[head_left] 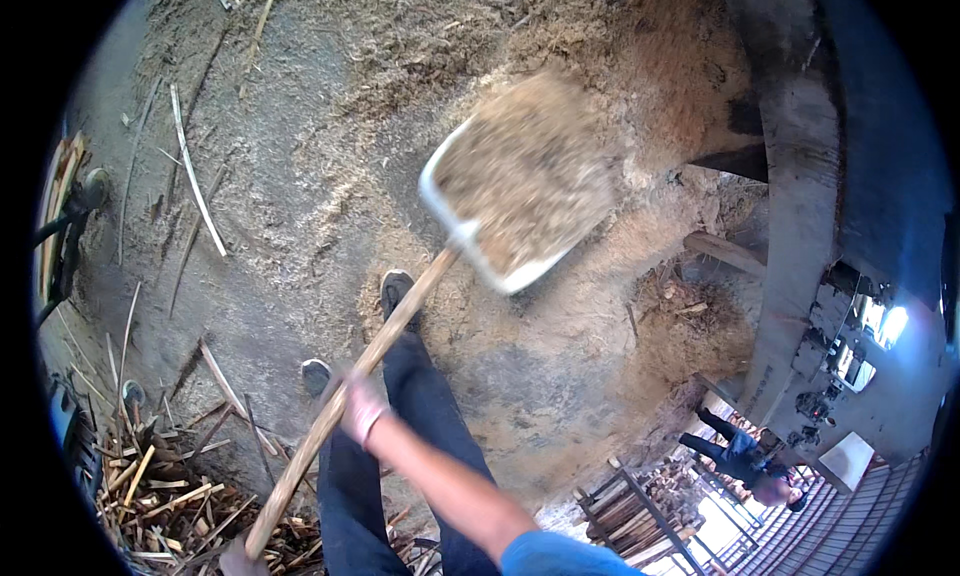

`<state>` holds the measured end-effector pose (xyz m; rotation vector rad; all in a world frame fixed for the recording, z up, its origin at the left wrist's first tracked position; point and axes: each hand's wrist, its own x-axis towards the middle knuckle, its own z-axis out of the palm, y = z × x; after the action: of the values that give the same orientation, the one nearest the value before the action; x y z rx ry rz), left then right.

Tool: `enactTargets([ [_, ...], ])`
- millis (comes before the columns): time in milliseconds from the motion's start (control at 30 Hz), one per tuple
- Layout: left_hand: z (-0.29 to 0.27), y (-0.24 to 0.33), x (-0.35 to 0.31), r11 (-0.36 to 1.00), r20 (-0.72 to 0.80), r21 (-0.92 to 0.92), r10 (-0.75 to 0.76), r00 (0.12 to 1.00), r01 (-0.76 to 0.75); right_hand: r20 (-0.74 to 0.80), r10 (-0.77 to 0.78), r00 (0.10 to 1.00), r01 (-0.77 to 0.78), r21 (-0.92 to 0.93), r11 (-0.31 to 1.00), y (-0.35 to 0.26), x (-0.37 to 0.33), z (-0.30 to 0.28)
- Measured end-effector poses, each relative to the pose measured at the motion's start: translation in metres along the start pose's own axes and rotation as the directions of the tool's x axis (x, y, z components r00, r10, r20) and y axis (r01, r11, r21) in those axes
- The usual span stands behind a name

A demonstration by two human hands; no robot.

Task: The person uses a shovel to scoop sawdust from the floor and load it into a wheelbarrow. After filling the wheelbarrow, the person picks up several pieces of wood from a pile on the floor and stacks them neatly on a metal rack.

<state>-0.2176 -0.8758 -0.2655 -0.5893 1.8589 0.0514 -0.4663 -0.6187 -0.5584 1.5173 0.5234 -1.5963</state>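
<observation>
A wide white shovel with a long wooden handle slants across the view from lower left to upper middle. Its blade carries a heap of brown sawdust, blurred by motion. My right hand, in a pale glove, is wrapped round the middle of the handle in front of my legs. Down at the lower edge, my left hand grips the handle's end; it is partly cut off by the frame. Beneath and beyond the blade, more loose sawdust covers the ground.
Scrap wood strips lie piled at lower left, with single long strips farther up. A wheeled cart holding wood stands at the left. A concrete beam runs along the right. Another person stands near stacked wood at lower right.
</observation>
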Motion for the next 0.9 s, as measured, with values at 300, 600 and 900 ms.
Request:
enactTargets([
  [300,0.106,0.087,0.218,0.974,-0.293,-0.215,0.002,0.956,-0.068,-0.056,-0.152,0.987,0.161,0.214,0.964,-0.118,0.136,-0.03],
  [600,0.118,0.164,0.391,0.905,-0.463,-0.351,0.054,0.885,-0.239,-0.05,-0.333,0.942,0.328,-0.091,0.94,-0.218,0.158,0.01],
  [900,0.107,0.12,0.434,0.924,-0.246,-0.159,0.304,0.92,-0.348,-0.116,-0.16,0.98,0.148,-0.101,0.984,-0.219,0.134,0.031],
])
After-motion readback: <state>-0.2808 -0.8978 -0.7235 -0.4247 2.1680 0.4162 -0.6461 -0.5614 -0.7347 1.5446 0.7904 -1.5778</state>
